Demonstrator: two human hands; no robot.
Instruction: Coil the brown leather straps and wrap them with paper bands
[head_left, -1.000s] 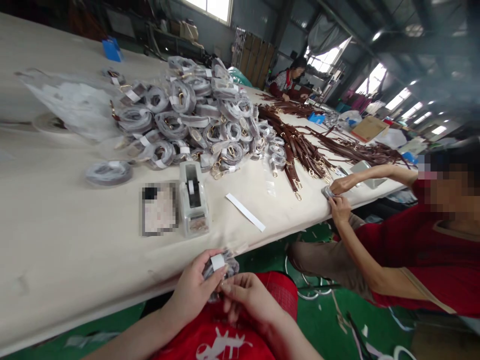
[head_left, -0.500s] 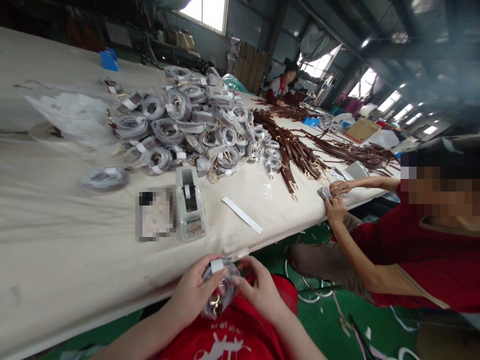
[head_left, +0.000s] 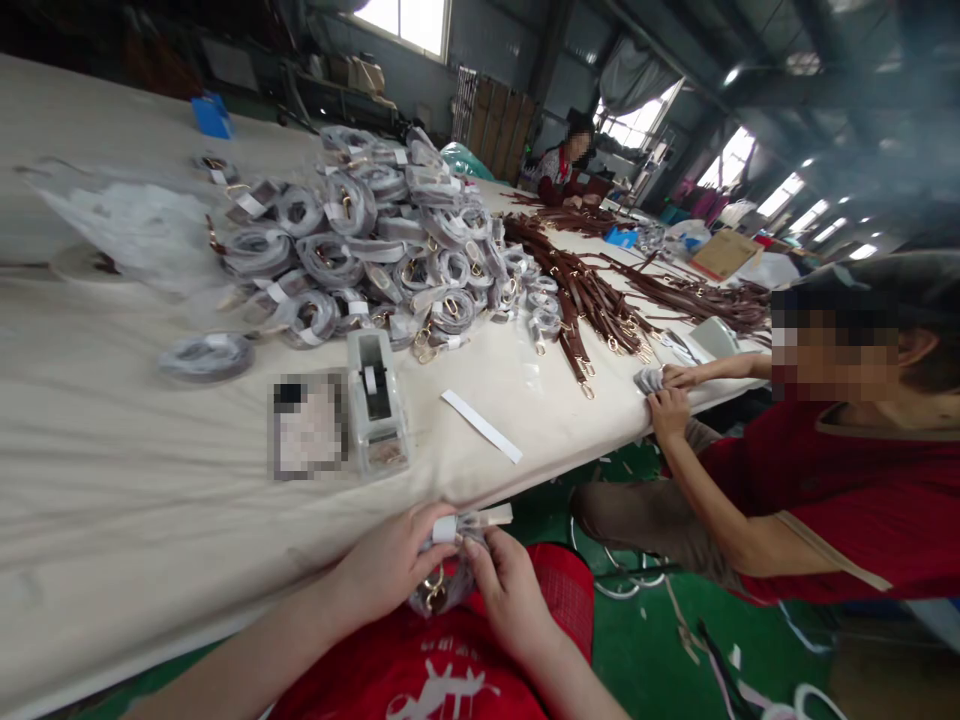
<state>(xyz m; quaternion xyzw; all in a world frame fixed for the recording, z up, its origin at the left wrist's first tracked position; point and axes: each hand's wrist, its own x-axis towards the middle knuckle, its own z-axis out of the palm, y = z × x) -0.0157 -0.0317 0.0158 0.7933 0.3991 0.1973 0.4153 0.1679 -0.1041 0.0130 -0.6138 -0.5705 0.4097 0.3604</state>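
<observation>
Above my lap, at the table's front edge, I hold a coiled strap (head_left: 459,585) in clear plastic wrap with gold clasps at its lower side. A white paper band (head_left: 444,529) goes round its upper part. My left hand (head_left: 409,555) grips the coil from the left, thumb beside the band. On the other side my right hand (head_left: 506,575) pinches the coil with thumb and fingers. A pale flat strip end (head_left: 495,515) sticks out to the right above my right fingers. My palms hide part of the coil.
A tape dispenser (head_left: 379,405) and a white paper strip (head_left: 481,426) lie on the table (head_left: 187,500). Behind them are heaped wrapped coils (head_left: 330,262) and brown straps (head_left: 577,290). To the right a co-worker's hands (head_left: 671,395) work on a coil.
My right hand has moved in from beside the coil and now closes on it. The coil has tilted, so its pale strip end points right. My left hand keeps its grip.
</observation>
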